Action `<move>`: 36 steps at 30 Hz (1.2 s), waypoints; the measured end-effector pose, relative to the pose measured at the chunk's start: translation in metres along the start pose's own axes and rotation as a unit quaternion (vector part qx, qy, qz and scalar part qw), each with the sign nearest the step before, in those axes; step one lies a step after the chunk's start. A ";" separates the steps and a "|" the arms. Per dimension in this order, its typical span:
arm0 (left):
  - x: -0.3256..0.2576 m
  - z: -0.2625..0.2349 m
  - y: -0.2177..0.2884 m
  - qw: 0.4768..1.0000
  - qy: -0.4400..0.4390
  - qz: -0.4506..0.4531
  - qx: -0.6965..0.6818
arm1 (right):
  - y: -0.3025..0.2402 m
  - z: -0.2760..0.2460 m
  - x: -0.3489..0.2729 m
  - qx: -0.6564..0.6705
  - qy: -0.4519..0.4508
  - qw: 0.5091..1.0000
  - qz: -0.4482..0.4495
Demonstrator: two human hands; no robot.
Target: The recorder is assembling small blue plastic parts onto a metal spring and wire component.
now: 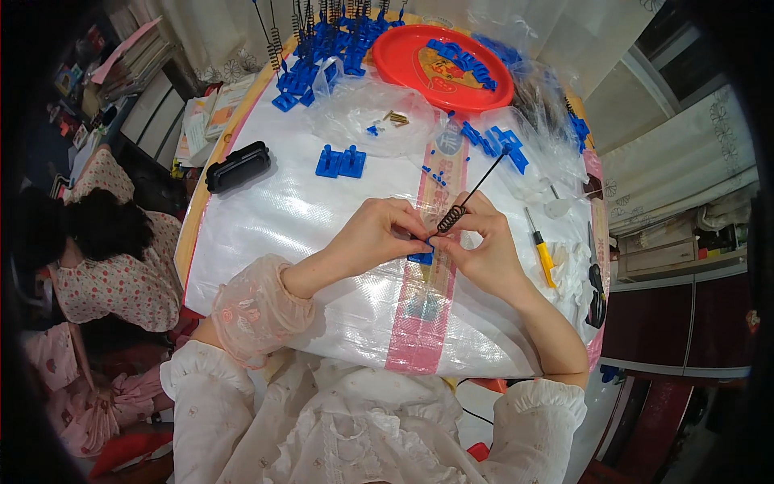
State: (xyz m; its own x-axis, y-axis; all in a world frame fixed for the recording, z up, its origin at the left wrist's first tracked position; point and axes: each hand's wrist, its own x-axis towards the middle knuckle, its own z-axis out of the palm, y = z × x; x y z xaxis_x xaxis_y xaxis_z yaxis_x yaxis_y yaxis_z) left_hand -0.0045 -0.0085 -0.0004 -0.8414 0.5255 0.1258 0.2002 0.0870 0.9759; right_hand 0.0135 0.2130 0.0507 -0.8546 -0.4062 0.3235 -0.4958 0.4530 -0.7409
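Above the middle of the white-covered table, my left hand [380, 232] and my right hand [489, 248] meet with fingertips pinched. Between them is a small blue plastic base [420, 259], partly covered by the fingers. From it a black coil spring [450, 219] with a long thin rod slants up and right. A blue plastic piece [505, 149] appears at the rod's far end; whether they are joined I cannot tell. My left fingers close on the base, and my right thumb and fingers close around the spring's lower end. Farther off lie two blue square bases [340, 161].
A red plate [387, 60] with blue parts and several blue spring assemblies [330, 40] stand at the back. Brass pieces [397, 118] lie on clear plastic. A black case [238, 167] sits left, a yellow-handled screwdriver [543, 260] and black-handled scissors [596, 297] right. Another person [121, 258] is at far left.
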 end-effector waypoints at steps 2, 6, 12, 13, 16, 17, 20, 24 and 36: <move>0.000 0.000 -0.002 1.000 0.001 0.003 -0.005 | 0.000 0.000 0.000 0.001 -0.001 1.000 -0.002; 0.001 -0.001 -0.003 1.000 -0.006 0.001 -0.002 | 0.002 0.001 0.000 0.000 -0.002 1.000 0.004; 0.002 -0.001 -0.004 1.000 -0.008 0.018 -0.001 | -0.001 -0.001 0.001 0.005 -0.009 1.000 0.004; 0.001 0.000 -0.005 1.000 0.001 0.023 -0.007 | -0.001 0.000 0.001 0.006 -0.008 1.000 0.002; 0.003 0.000 -0.008 0.999 0.006 0.042 0.000 | 0.000 0.000 0.000 0.006 -0.013 1.000 0.022; 0.003 0.000 -0.008 0.999 0.005 0.048 0.007 | -0.001 0.000 0.000 0.006 -0.013 1.000 0.021; 0.003 0.000 -0.006 0.999 0.004 0.031 0.012 | -0.002 -0.001 0.000 0.008 -0.013 1.000 0.020; 0.003 0.000 -0.008 1.000 0.003 0.028 -0.003 | -0.001 -0.001 0.000 0.010 -0.009 1.000 0.017; 0.003 -0.002 0.003 1.000 -0.010 -0.004 0.004 | 0.004 0.000 -0.002 0.007 -0.013 1.000 0.020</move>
State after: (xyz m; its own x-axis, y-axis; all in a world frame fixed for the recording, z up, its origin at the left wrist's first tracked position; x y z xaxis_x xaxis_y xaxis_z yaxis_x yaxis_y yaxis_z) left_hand -0.0069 -0.0083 0.0029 -0.8324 0.5424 0.1136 0.1970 0.0979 0.9755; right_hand 0.0130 0.2155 0.0477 -0.8690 -0.4085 0.2791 -0.4596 0.4576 -0.7612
